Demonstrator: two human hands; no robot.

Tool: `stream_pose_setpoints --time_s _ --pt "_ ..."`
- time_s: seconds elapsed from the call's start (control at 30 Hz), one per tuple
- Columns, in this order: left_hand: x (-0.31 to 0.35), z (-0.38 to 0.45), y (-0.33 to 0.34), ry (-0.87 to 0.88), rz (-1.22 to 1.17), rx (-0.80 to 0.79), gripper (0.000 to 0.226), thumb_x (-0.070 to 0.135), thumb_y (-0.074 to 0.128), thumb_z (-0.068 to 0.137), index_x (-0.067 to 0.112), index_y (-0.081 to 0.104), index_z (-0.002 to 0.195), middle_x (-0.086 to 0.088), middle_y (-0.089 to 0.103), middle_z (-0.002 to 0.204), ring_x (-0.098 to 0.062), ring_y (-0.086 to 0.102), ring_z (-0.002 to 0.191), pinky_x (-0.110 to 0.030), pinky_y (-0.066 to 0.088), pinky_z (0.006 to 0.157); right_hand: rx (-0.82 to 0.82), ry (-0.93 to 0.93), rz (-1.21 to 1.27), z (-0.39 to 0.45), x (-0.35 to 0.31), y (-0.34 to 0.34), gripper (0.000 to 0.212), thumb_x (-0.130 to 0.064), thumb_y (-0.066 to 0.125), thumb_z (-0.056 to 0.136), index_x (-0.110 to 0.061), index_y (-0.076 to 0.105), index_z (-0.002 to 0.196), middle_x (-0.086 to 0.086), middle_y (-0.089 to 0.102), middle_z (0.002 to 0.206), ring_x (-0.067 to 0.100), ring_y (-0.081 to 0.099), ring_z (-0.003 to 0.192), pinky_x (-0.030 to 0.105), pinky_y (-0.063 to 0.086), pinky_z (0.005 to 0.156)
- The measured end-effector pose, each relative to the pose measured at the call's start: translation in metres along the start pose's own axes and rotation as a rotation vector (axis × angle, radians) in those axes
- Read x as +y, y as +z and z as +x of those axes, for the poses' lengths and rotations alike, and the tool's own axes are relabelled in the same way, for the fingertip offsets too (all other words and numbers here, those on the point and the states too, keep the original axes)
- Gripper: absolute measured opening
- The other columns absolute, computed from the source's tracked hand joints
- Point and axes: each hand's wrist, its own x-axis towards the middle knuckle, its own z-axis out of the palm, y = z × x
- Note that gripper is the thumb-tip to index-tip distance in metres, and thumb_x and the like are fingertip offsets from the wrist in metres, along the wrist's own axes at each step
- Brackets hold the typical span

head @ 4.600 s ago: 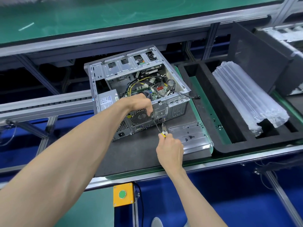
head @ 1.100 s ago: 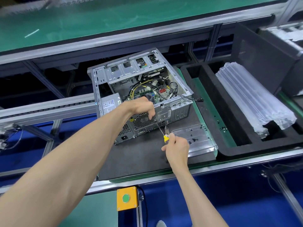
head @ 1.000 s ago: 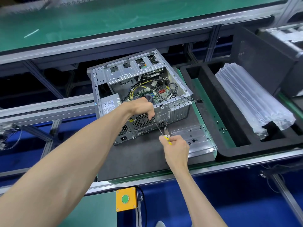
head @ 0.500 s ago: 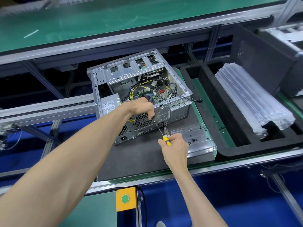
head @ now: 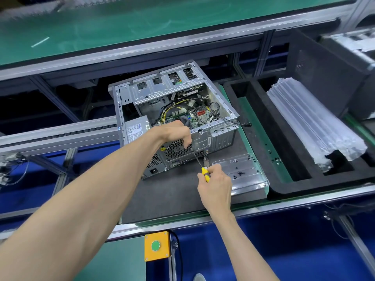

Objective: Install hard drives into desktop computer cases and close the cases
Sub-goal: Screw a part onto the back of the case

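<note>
Now right hand (head: pixel 215 182) grips yellow-handled screwdriver (head: pixel 204 173), shaft angled to 11 o'clock at rear panel of open silver metal desktop case (head: pixel 174 116). Left hand (head: pixel 174 133) curls over case's rear top edge. Case on grey tabletop (head: pixel 172 195); clear screw tray (head: pixel 243 171) at its 4 o'clock.

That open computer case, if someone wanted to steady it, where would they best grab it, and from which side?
Probably the top rear edge, from the near side, where the left hand already curls over it. The computer case lies open side up, so its bare metal rim is exposed there, away from the loose cables inside. The right hand holds the screwdriver.
</note>
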Motion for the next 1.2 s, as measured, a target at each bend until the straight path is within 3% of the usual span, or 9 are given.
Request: stream_pose_setpoints --time_s 0.1,0.27,0.5,0.63,0.77,0.9,1.03,1.1,1.2 --pt "-0.001 0.002 0.0 -0.002 -0.005 0.005 0.036 0.028 0.071 0.039 0.005 0.073 0.065 -0.01 0.069 0.109 -0.028 0.062 0.107 -0.051 0.045 0.103 0.021 -0.025 -0.044 0.001 0.002 0.003 0.018 -0.024 0.066 0.095 -0.008 0.06 0.091 0.005 0.063 0.072 0.022 0.047 0.067 0.035 0.029 0.061" --pt "-0.001 0.003 0.0 -0.001 -0.012 -0.005 0.031 0.028 0.07 0.039 0.007 0.074 0.061 -0.008 0.069 0.109 -0.028 0.062 0.107 -0.049 0.045 0.102 -0.206 0.584 0.801 0.012 -0.001 -0.004 0.028 -0.014 0.071 0.091 -0.006 0.065 0.065 0.008 0.055 0.056 0.013 0.037 0.039 0.022 0.027 0.039" --pt "0.0 0.002 0.001 0.011 -0.006 -0.006 0.02 0.024 0.068 0.042 0.012 0.073 0.056 -0.001 0.073 0.096 -0.023 0.065 0.103 -0.042 0.048 0.095 -0.069 -0.158 -0.323 0.008 -0.004 -0.003 0.028 -0.031 0.046 0.104 -0.007 0.059 0.099 0.012 0.067 0.086 0.036 0.061 0.08 0.036 0.03 0.062" --pt "0.0 0.003 0.001 0.006 -0.013 -0.005 0.023 0.023 0.069 0.042 0.01 0.075 0.06 0.001 0.073 0.094 -0.018 0.064 0.1 -0.039 0.046 0.09 -0.174 0.144 0.169 0.018 0.001 -0.002 0.038 -0.025 0.056 0.099 -0.01 0.053 0.064 0.006 0.049 0.058 0.027 0.042 0.062 0.034 0.03 0.058" --pt "0.001 0.003 0.001 0.017 0.0 -0.015 0.024 0.023 0.068 0.042 0.011 0.076 0.061 0.007 0.073 0.086 -0.016 0.065 0.097 -0.036 0.042 0.085 -0.267 0.543 0.689 0.02 0.0 -0.007 0.03 -0.021 0.063 0.096 -0.002 0.066 0.074 0.006 0.045 0.056 0.016 0.028 0.043 0.023 0.023 0.04" --pt "0.0 0.004 0.002 0.013 -0.018 0.011 0.027 0.023 0.068 0.042 0.006 0.074 0.063 0.004 0.075 0.088 -0.021 0.065 0.099 -0.04 0.047 0.089 -0.213 0.301 0.296 0.014 -0.003 -0.001 0.041 -0.03 0.056 0.097 -0.002 0.059 0.068 0.01 0.061 0.061 0.026 0.054 0.062 0.036 0.049 0.058" --pt "0.0 -0.001 0.004 0.031 -0.024 0.029 0.015 0.023 0.067 0.043 0.011 0.069 0.051 0.006 0.074 0.074 -0.021 0.066 0.088 -0.033 0.044 0.067 -0.224 0.196 -0.134 -0.005 0.002 0.007 0.033 -0.041 0.045 0.098 -0.019 0.062 0.081 0.001 0.07 0.078 0.025 0.061 0.081 0.035 0.049 0.07" --pt "0.001 -0.003 0.004 0.031 -0.018 0.049 0.016 0.024 0.068 0.042 0.011 0.062 0.049 -0.009 0.073 0.084 -0.023 0.062 0.08 -0.038 0.046 0.065 -0.268 0.184 -0.193 -0.013 0.005 0.014 0.031 -0.042 0.043 0.099 -0.02 0.06 0.086 -0.001 0.071 0.082 0.024 0.062 0.083 0.034 0.048 0.072" --pt "0.002 -0.005 0.005 0.04 -0.004 0.054 0.025 0.025 0.068 0.043 0.016 0.045 0.042 -0.004 0.051 0.061 -0.022 0.043 0.061 -0.033 0.033 0.057 -0.306 0.225 -0.13 -0.013 0.005 0.02 0.033 -0.044 0.045 0.099 -0.017 0.059 0.087 0.003 0.071 0.085 0.026 0.065 0.084 0.037 0.053 0.077"
